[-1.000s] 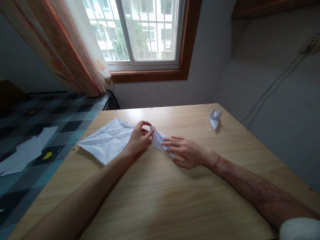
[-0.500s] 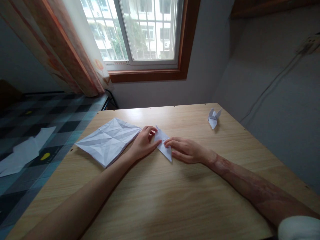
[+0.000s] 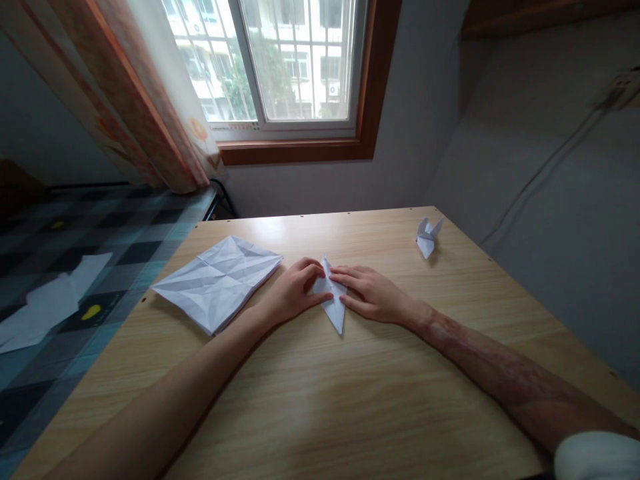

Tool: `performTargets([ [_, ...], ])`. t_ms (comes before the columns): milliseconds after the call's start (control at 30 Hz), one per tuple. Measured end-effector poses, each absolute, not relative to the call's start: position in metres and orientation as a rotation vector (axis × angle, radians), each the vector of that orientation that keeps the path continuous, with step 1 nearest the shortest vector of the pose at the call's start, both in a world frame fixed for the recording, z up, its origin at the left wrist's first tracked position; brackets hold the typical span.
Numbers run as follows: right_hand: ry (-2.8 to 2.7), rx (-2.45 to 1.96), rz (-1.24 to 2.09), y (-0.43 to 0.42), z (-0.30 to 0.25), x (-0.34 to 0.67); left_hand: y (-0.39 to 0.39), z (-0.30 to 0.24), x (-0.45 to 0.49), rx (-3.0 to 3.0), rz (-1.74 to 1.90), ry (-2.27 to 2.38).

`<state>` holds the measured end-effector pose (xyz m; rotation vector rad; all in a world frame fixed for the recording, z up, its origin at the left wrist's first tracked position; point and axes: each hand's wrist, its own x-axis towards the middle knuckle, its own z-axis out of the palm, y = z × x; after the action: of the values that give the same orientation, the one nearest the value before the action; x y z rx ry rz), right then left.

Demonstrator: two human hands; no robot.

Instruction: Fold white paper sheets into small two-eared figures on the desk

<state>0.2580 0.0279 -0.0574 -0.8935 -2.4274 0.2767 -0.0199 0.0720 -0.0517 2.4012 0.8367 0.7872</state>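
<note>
A small white folded paper [image 3: 336,311], diamond-shaped with a long point toward me, lies on the table between my two hands. My left hand [image 3: 296,291] grips its left side, thumb on the paper's face and fingers curled at the upper edge. From the right, my right hand [image 3: 373,293] holds the opposite side with its thumb and fingertips on the paper. The fingers hide part of the upper half; its narrow top tip shows between them. Left of my left hand lies a stack of larger creased white sheets [image 3: 220,277].
The wooden table [image 3: 310,407] stands below a window [image 3: 305,67]. A finished-looking paper figure with two upright flaps [image 3: 427,239] sits at the far right corner. On the left, a checked bed [image 3: 130,230] carries loose white paper pieces [image 3: 53,303]. A cable [image 3: 540,167] runs down the right wall.
The folded paper has turned so its near point aims more toward me, and it has shifted slightly closer. My right fingers have moved higher on its right side, and the left hand has shifted slightly right.
</note>
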Motion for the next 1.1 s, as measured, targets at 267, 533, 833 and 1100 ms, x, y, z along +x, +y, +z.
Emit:
performTargets([
  [267,-2.445,-0.926,0.259,0.03,-0.06,0.259,0.07,-0.047,-0.017,2.575,0.73,0.905],
  [533,-2.483,-0.911,0.255,0.026,-0.056,0.259,0.064,-0.042,-0.014,2.733,0.715,0.999],
  [833,-2.5,-0.869,0.227,0.026,-0.055,0.259,0.061,-0.037,-0.017,2.874,0.637,1.106],
  [1100,-2.483,-0.882,0.224,0.025,-0.056,0.259,0.065,-0.046,-0.019,2.773,0.641,1.237],
])
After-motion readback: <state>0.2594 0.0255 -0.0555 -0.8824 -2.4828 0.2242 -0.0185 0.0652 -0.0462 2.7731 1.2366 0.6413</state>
